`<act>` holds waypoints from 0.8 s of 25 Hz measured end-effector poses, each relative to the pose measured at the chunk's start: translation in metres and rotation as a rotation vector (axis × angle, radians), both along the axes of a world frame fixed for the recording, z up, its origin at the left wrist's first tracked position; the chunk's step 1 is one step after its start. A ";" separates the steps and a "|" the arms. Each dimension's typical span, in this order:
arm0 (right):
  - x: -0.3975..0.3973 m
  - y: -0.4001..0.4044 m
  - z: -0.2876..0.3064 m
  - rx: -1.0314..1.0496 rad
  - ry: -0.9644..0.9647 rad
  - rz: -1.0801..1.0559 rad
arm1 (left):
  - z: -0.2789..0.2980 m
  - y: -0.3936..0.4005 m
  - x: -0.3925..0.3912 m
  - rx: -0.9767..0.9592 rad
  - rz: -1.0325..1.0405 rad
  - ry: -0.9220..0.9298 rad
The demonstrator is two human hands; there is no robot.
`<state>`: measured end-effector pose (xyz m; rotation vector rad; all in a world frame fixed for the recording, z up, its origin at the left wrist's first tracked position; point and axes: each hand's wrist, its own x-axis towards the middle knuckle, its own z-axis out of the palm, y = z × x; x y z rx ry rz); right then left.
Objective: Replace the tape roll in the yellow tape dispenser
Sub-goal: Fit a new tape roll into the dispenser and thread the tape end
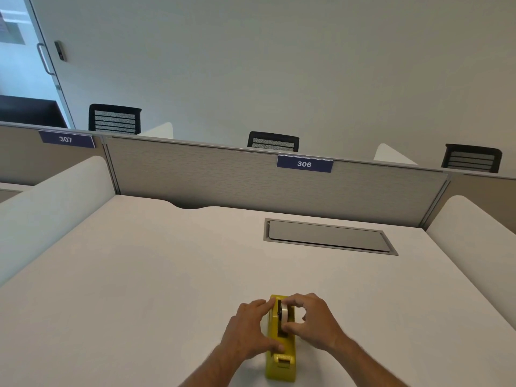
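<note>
The yellow tape dispenser (280, 367) stands on the white desk (145, 275) near its front edge, cutter end toward me. A pale tape roll (284, 312) sits upright in the dispenser's slot. My left hand (248, 328) grips the dispenser's left side, thumb near the cutter and fingers on the far end. My right hand (310, 319) pinches the tape roll between thumb and fingers from the right. The roll's lower part is hidden inside the dispenser body.
A grey cable-hatch lid (329, 237) is set into the desk at the back right. A grey partition with a "306" label (304, 164) closes the far edge. White side dividers (480, 247) flank the desk. Black chairs (273, 141) stand beyond.
</note>
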<state>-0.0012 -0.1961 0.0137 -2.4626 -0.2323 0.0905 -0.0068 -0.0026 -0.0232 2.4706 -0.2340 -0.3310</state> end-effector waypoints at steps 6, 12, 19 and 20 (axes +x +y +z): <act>-0.001 0.000 -0.004 -0.049 -0.005 -0.007 | -0.001 0.000 0.000 -0.017 0.000 0.004; -0.010 0.008 -0.010 -0.080 -0.100 -0.006 | 0.000 0.001 0.000 -0.025 -0.015 -0.019; -0.012 0.004 -0.009 -0.121 -0.204 0.072 | 0.004 0.002 -0.001 -0.122 -0.029 -0.031; -0.011 0.004 -0.009 -0.130 -0.224 0.079 | 0.005 0.001 -0.001 -0.142 -0.027 -0.035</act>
